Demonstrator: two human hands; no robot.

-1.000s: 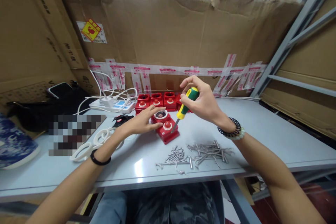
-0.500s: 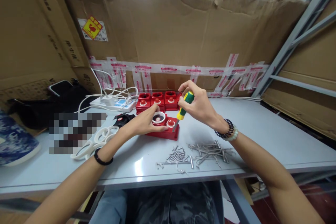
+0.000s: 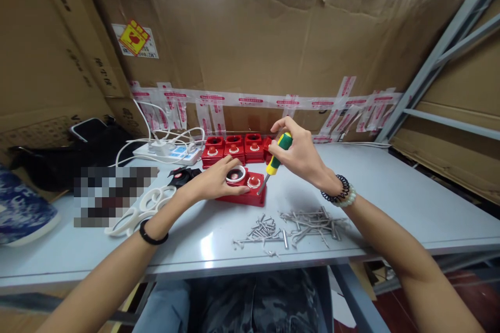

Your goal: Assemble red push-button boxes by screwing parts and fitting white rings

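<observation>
screws: loose pile (image 3: 291,228) on table (image 3: 390,203) at near edge, in front of the work; too many & tangled to count, roughly 2 clumps.
L hand (image 3: 213,182): flat on red unit (image 3: 245,187), fingers spread over its left side, pinning it down, not gripping.
R hand (image 3: 299,153): closed round screwdriver (image 3: 275,161), yellow/green handle, tip down at unit's right corner.
red unit: lies on table btw both hands, 1 white ring & 1 round button on top.
tip: judge best to keep shaft upright, press down while turning, L hand holding the base so it can't skid.
finished row: 3 clear red units (image 3: 233,148) behind, a 4th partly hidden by R hand.
far: 1 power strip (image 3: 170,154) w/ white cables, left rear.
</observation>
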